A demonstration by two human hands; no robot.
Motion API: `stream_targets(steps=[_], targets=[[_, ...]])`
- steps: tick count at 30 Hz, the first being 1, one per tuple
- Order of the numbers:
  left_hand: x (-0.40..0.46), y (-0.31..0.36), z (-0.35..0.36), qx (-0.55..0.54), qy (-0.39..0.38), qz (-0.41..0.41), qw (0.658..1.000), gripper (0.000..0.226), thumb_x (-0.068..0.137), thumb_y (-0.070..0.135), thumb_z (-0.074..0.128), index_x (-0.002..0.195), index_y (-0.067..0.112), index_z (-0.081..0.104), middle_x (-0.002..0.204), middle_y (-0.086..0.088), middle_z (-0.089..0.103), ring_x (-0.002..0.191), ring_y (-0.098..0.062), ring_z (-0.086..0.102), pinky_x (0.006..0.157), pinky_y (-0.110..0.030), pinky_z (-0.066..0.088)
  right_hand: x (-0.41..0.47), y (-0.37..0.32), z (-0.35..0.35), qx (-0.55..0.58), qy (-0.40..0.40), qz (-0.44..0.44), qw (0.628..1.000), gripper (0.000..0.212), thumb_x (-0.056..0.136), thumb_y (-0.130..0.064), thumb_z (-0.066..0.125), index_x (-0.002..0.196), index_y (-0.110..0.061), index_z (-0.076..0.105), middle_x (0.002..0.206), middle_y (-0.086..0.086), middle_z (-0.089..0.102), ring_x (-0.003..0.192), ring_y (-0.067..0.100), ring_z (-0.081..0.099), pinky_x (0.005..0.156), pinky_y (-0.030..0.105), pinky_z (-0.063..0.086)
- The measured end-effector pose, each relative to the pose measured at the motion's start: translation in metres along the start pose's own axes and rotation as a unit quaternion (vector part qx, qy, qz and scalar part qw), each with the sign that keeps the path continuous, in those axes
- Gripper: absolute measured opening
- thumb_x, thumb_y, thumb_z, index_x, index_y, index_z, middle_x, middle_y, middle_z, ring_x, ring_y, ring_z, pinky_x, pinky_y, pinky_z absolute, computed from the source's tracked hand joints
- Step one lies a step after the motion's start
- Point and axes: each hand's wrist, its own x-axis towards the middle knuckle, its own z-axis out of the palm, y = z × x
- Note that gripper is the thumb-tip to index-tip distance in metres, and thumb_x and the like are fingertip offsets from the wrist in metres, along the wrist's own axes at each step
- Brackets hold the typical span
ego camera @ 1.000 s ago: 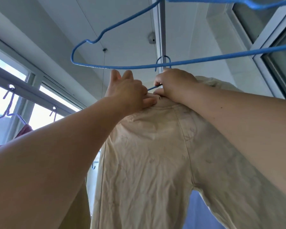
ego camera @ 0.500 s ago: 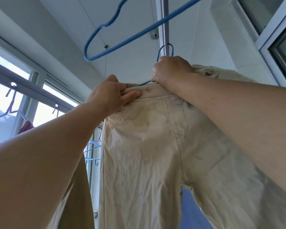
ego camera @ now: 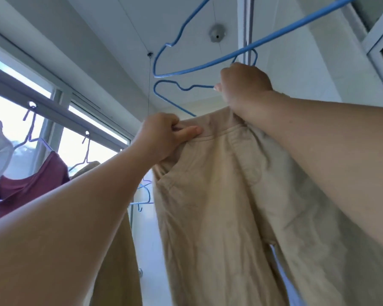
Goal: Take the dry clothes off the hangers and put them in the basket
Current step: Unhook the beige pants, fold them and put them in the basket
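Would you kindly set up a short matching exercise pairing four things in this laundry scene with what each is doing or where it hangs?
Column one:
1. left hand
2. right hand
3. maroon top
4. upper blue hanger

Column two:
A. hangs bare, with no garment on it
B. pinches the waistband of the beige trousers
C. hangs by the window on a pale hanger
D. grips the lower blue hanger at its neck

Pairs: 1-B, 2-D, 3-C, 4-A
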Motion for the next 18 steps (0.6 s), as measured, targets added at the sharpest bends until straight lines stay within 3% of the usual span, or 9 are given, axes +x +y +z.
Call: stream_targets(steps=[4, 6, 8, 13, 16, 18], targets=[[-0.001, 0.012, 0.006, -0.076, -0.024, -0.026, 0.997, 0.045, 0.076, 0.049, 0.068, 0.067, 0.011, 0.045, 0.068, -0.004, 0.041, 0.064, -0.014, 0.039, 0.057, -0.028, 0.030, -0.031, 0.011, 0.010, 0.058, 0.034, -0.041, 0.997, 0.029, 0.099, -0.021, 0.036, 0.120, -0.007, 0.050, 0.126, 0.015, 0.048, 0.105, 0.039, 0.054, 0.076, 0.039, 0.039], [-0.004, 0.011, 0.009, -0.110, -0.026, -0.039, 0.993, 0.042, 0.075, 0.049, 0.068, 0.075, 0.011, 0.051, 0.073, -0.006, 0.045, 0.067, -0.016, 0.042, 0.058, -0.028, 0.033, -0.057, 0.018, 0.015, 0.090, 0.056, -0.091, 0.990, 0.033, 0.098, -0.028, 0.038, 0.124, -0.009, 0.047, 0.128, 0.013, 0.046, 0.102, 0.040, 0.054, 0.079, 0.041, 0.040], [-0.008, 0.010, 0.013, -0.136, -0.028, -0.045, 0.989, 0.040, 0.075, 0.048, 0.069, 0.072, 0.012, 0.051, 0.069, -0.003, 0.046, 0.066, -0.016, 0.043, 0.058, -0.028, 0.035, -0.078, 0.027, 0.017, 0.088, 0.063, -0.142, 0.984, 0.033, 0.095, -0.034, 0.046, 0.116, -0.009, 0.051, 0.118, 0.010, 0.053, 0.101, 0.035, 0.054, 0.086, 0.040, 0.035], [-0.023, 0.013, 0.024, -0.091, -0.050, -0.010, 0.995, 0.042, 0.078, 0.043, 0.068, 0.063, 0.012, 0.043, 0.063, 0.000, 0.039, 0.061, -0.015, 0.037, 0.055, -0.026, 0.030, -0.098, 0.042, 0.016, 0.009, -0.022, -0.202, 0.979, 0.029, 0.091, -0.042, 0.050, 0.109, -0.019, 0.051, 0.105, 0.000, 0.059, 0.100, 0.023, 0.053, 0.085, 0.033, 0.022], [-0.034, 0.018, 0.037, -0.050, -0.072, 0.025, 0.996, 0.047, 0.078, 0.039, 0.069, 0.060, 0.011, 0.036, 0.060, 0.000, 0.031, 0.056, -0.013, 0.029, 0.050, -0.021, 0.026, -0.110, 0.043, 0.021, 0.037, -0.094, -0.191, 0.976, 0.021, 0.093, -0.040, 0.048, 0.100, -0.021, 0.052, 0.096, 0.000, 0.064, 0.085, 0.022, 0.054, 0.082, 0.031, 0.025], [-0.041, 0.020, 0.043, -0.035, -0.087, 0.034, 0.995, 0.051, 0.079, 0.037, 0.069, 0.057, 0.013, 0.030, 0.060, 0.001, 0.031, 0.055, -0.011, 0.027, 0.051, -0.017, 0.028, -0.123, 0.044, 0.025, 0.047, -0.129, -0.173, 0.975, 0.023, 0.093, -0.040, 0.049, 0.102, -0.020, 0.053, 0.097, 0.002, 0.065, 0.089, 0.024, 0.056, 0.081, 0.030, 0.030]])
